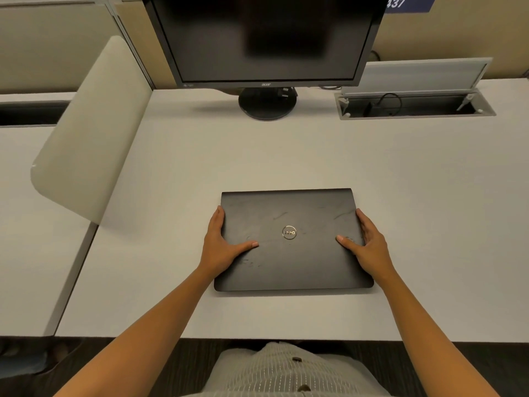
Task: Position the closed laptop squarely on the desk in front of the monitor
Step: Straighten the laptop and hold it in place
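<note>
- Both hands are on the closed laptop right now, one at each side edge, and the machine lies flat on the white desk between them.
- The left hand clasps the left edge: fingers run along the side, thumb laid across the lid pointing inward toward the round logo.
- The right hand mirrors it on the right edge, thumb flat on the lid, fingers wrapped down the side.
- So the hold is a wide two-handed one, spanning the full width of the lid, and the logo sits midway between the two thumbs.
- From the hands, the far edge of the lid runs out ahead toward the monitor, and the near edge lies just behind the wrists, close to the person's side of the desk.
- The monitor's round base stands well beyond the fingertips, a little left of the lid's middle, with bare desk between.
- The lid's edges look nearly parallel to the desk front.
- Off beyond the right hand, an open cable hatch is set in the desk.
</note>
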Demonstrator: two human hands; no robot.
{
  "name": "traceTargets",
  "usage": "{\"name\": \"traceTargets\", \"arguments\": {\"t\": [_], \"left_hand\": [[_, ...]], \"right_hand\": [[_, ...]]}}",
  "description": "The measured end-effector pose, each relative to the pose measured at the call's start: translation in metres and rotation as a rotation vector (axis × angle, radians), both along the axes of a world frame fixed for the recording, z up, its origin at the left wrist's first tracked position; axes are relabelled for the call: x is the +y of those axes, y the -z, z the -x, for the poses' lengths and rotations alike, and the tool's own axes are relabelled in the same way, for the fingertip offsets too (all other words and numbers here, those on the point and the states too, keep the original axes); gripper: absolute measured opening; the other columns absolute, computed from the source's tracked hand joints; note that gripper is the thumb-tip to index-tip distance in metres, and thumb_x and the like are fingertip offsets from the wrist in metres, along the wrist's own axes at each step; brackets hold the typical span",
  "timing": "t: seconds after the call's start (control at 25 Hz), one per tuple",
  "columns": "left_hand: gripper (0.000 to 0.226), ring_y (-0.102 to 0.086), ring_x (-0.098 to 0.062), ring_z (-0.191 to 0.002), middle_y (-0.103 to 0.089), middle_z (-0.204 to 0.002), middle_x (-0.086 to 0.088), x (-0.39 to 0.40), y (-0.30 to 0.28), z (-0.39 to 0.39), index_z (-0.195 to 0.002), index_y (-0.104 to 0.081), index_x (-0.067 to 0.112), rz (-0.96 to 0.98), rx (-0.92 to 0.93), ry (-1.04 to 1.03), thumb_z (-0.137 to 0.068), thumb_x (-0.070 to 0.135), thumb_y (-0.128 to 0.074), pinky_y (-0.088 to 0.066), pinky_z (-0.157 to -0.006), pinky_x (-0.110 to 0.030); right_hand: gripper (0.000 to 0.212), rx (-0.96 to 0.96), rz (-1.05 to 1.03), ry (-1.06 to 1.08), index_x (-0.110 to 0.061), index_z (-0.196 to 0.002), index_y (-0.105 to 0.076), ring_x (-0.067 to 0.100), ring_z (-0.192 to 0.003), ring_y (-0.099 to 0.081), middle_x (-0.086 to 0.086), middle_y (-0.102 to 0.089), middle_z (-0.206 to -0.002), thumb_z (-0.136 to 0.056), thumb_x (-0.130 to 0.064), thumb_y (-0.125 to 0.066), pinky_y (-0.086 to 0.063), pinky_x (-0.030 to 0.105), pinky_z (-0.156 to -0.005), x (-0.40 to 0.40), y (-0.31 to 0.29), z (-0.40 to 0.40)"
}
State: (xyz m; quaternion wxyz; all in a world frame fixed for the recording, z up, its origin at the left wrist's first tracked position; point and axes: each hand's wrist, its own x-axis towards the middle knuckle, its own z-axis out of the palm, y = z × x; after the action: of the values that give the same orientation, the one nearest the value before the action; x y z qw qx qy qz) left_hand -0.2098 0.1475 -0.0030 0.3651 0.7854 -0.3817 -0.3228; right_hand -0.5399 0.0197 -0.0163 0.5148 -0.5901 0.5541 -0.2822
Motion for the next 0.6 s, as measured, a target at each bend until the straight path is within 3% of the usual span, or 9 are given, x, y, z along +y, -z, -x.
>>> {"name": "traceTargets", "arguments": {"t": [0.6], "left_hand": [[0.129, -0.026, -0.012, -0.15, -0.024, -0.165, 0.008, 0.0027, 0.0006, 0.0017, -0.16, -0.021, 0.023, 0.002, 0.0, -0.015, -0.057, 0.047, -0.095, -0.024, -0.121, -0.03]], "right_hand": [[0.084, -0.003, -0.004, 0.0, -0.025, -0.158, -0.031, 0.017, -0.143, -0.043, -0.004, -0.039, -0.16, -0.088, -0.022, -0.076, -0.041, 0.033, -0.112, 0.005, 0.0021, 0.0024]]}}
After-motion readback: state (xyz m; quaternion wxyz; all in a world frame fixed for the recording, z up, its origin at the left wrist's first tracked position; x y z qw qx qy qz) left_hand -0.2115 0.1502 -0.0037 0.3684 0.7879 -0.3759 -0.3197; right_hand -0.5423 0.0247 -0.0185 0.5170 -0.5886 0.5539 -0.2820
